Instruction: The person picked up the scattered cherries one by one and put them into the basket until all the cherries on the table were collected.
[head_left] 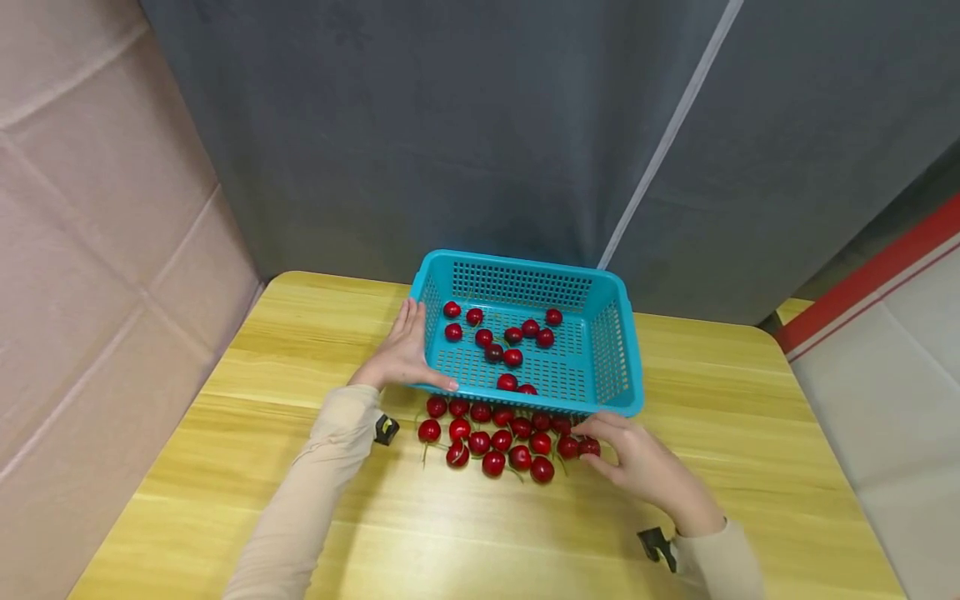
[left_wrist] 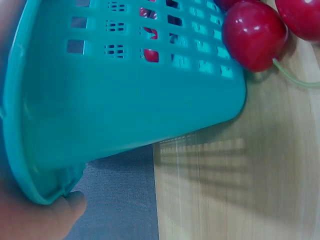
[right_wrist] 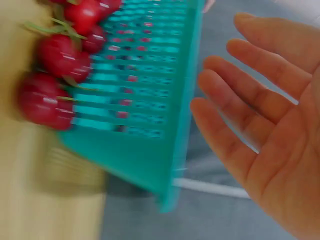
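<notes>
A turquoise plastic basket [head_left: 632, 358] with perforated walls stands on the table, and several red cherries [head_left: 513, 357] lie scattered inside it. My left hand [head_left: 401, 350] holds its left front corner, thumb along the front rim and fingers against the left side. In front of the basket, more cherries [head_left: 492, 463] with green stems lie in loose rows. At the right end of these rows is my right hand [head_left: 637, 462], its thumb and fingers near a cherry [head_left: 589, 448]. The right wrist view shows this hand [right_wrist: 280, 115] with fingers extended and nothing in them.
The wooden table [head_left: 750, 467] extends to both sides of the basket. Behind it hangs a dark grey curtain [head_left: 450, 125], close to the basket's back. Pale padded panels [head_left: 97, 250] flank the table on the left.
</notes>
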